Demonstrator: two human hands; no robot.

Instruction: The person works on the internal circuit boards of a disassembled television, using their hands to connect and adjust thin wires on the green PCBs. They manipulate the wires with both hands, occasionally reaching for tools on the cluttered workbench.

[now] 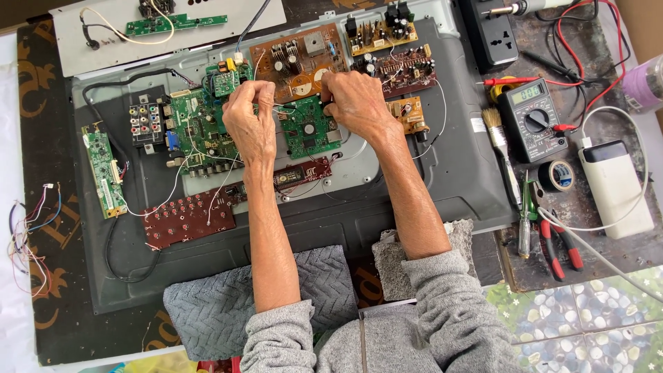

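Both hands are raised over the grey back panel [442, 173] of a flat screen laid face down on a dark mat [48, 276]; the left hand [250, 119] is curled, its fingertips pinched on a thin white wire [280, 107] just above the small green circuit board [309, 126]; the right hand [357, 102] is likewise closed, thumb and fingers pressed together at the board's upper right corner, though what is gripped there cannot be made out, being hidden by the fingers. The green board lies between the two hands, at the panel's middle, below a brown board [298, 59]; a larger green main board [200, 131] is seen just left of it. A multimeter [532, 117], a brush [498, 148], tape roll [556, 175] and red-handled pliers [561, 242] are set well apart to the right.
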